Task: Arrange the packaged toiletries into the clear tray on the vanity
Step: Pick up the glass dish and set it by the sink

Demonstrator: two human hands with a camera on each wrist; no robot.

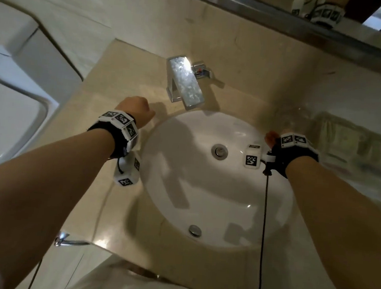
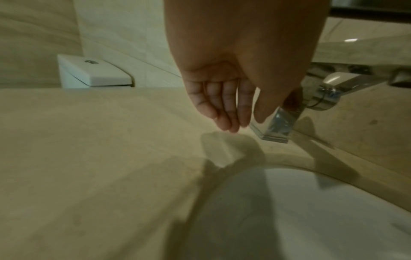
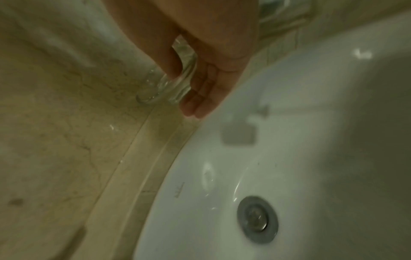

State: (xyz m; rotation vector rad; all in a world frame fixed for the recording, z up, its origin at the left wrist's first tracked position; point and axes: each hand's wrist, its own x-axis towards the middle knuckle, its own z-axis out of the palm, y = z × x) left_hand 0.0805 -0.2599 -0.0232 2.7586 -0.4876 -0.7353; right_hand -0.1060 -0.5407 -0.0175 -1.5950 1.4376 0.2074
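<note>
R hand (image 3: 200, 73) pinches a clear glass piece (image 3: 175, 82), thumb one side, fingers the other, at the basin's (image 1: 203, 191) right edge. Tray rim or tumbler? Can't tell, too blurred. Looks hard, slick, breakable; best held by its wall w/ both sides pinched. L hand (image 2: 224, 98) hangs relaxed, empty, over the marble vanity (image 2: 89, 140) near the chrome faucet (image 1: 185, 81). Blurry packets (image 1: 346, 144) further right. Dim bathroom, toilet (image 1: 17, 83) left.

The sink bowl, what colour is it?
White sink bowl, with a silver drain; clearest in the head view.
</note>
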